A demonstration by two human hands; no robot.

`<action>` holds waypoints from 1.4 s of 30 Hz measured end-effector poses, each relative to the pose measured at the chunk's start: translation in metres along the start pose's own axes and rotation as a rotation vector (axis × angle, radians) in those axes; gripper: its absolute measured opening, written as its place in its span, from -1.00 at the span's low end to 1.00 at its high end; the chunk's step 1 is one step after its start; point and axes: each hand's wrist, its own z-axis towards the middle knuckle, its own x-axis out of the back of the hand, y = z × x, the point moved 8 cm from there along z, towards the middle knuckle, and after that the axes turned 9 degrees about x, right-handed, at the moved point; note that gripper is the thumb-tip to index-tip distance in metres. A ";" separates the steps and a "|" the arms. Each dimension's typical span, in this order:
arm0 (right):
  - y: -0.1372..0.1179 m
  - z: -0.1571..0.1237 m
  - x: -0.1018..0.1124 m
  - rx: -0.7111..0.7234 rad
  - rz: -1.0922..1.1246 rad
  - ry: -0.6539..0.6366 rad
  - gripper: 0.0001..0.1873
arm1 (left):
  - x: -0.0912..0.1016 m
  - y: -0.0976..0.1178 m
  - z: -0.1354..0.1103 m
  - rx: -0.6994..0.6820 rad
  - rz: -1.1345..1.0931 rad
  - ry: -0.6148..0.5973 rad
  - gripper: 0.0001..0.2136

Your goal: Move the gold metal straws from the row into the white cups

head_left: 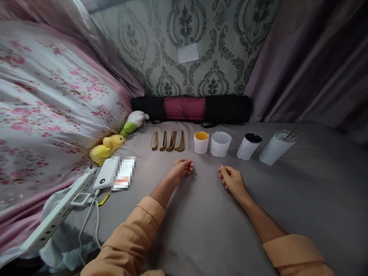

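My left hand point(181, 168) sits nearest the cup with yellow inside point(201, 146), my right hand point(233, 181) nearest the wide white cup point(220, 147); fingers half-curled on both — whether tips meet I cannot tell; bent golden rods point(172, 141) lie in four bunches farther left; pixelated card point(123, 174) — print unreadable.
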 end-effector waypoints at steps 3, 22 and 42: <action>0.001 -0.001 0.000 0.012 -0.001 -0.002 -0.60 | 0.010 0.008 0.007 -0.042 0.089 0.065 -0.95; 0.000 -0.001 0.000 0.047 -0.031 -0.012 -0.56 | 0.037 0.068 0.030 -0.476 0.855 0.499 -0.85; -0.002 0.000 0.000 0.097 -0.061 -0.012 -0.57 | 0.020 0.083 0.039 -0.533 1.208 0.576 -0.80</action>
